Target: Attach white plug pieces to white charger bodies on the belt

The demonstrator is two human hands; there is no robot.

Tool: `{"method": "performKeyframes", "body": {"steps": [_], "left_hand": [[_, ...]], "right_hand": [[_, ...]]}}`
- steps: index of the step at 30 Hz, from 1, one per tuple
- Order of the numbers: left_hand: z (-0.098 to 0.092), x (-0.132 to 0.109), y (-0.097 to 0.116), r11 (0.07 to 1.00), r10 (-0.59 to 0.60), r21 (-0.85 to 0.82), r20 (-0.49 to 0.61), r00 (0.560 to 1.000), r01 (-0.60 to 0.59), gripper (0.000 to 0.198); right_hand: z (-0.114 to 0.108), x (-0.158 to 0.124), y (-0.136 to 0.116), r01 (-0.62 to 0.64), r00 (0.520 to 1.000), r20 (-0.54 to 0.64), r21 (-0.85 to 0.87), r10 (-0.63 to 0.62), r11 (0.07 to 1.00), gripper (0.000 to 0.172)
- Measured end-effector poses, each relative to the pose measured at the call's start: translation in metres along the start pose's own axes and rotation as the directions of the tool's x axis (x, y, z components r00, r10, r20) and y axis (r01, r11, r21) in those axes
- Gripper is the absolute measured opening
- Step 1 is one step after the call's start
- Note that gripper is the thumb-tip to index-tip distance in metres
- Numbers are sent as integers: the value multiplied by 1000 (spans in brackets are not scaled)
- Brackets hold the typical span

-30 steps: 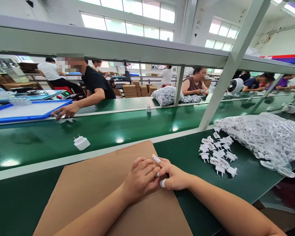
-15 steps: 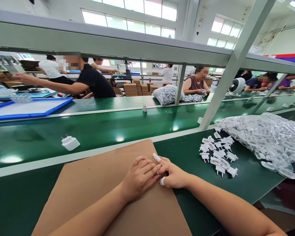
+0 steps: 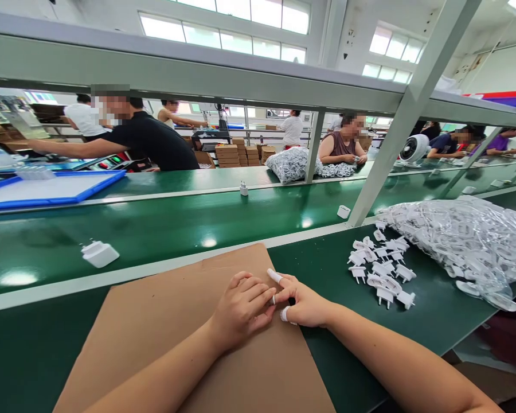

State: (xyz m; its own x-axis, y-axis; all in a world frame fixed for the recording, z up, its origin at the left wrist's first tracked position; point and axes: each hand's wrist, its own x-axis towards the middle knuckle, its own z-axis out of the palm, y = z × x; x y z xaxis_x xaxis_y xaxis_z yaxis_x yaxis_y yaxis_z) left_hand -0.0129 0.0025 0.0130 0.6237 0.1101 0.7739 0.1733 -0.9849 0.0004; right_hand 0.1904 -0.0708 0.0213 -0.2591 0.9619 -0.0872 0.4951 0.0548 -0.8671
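My left hand (image 3: 244,307) rests over a brown cardboard sheet (image 3: 167,321), its fingers curled and close together. Its fingertips meet a finger of my right hand (image 3: 305,301) at a small white band; whatever lies between them, if anything, is hidden. White coverings sit on the index finger and thumb of my right hand. That thumb and index finger are spread apart, with nothing visible between them. To the right of my right hand lies a loose pile of white two-pin plug pieces (image 3: 382,267) on the green table (image 3: 339,355).
A clear plastic bag (image 3: 460,241) of white parts lies at right. White chargers (image 3: 100,253) stand on the green conveyor belt (image 3: 189,221) ahead. A slanted metal post (image 3: 395,137) supports an overhead shelf (image 3: 198,74). Across the belt are a blue-rimmed tray (image 3: 79,195) and several co-workers.
The chargers on the belt have shifted left. My left hand has drawn slightly left, its fingertips sliding along the right hand's finger. A co-worker at far left leans lower.
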Motion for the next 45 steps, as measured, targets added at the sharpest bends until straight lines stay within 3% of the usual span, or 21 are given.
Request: {"method": "performKeyframes", "body": {"steps": [12,19,22,25,30,34,37,40,43,45], "left_hand": [[0,0,-1,998,17,-60,27,999,-16,15],[0,0,2,995,60,-78,-15,998,-61,10],[0,0,3,997,62,-46,-19,998,-63,11],[1,1,2,999,42,-24,8,999,-42,13],[7,-8,-6,998,-47,-42,118,992,52,27],[13,-18,-15,974,-212,-38,188,959,222,39],[14,-21,-17,958,-267,-41,233,935,284,42],[13,-21,-17,958,-259,-51,254,932,281,36],[13,-21,-16,959,-257,-55,251,933,279,30],[13,-21,-17,956,-263,-63,253,931,287,27]], "right_hand": [[0,0,0,6,1000,3,-26,-6,1000,30],[-5,-2,-2,57,992,118,-84,-47,995,32],[-5,-1,-3,49,991,127,-99,-36,994,41],[-3,0,-2,42,995,98,-96,-33,994,45],[-3,0,1,107,994,34,-103,-104,989,36],[-19,5,6,134,971,-191,-59,-143,989,37],[-47,6,11,-4,899,-433,-143,-59,990,35],[-81,-2,12,-304,806,-588,-316,66,899,36],[-109,-17,12,-644,696,-702,-520,149,561,44],[-121,-26,12,-773,624,-730,-522,281,360,46]]}}
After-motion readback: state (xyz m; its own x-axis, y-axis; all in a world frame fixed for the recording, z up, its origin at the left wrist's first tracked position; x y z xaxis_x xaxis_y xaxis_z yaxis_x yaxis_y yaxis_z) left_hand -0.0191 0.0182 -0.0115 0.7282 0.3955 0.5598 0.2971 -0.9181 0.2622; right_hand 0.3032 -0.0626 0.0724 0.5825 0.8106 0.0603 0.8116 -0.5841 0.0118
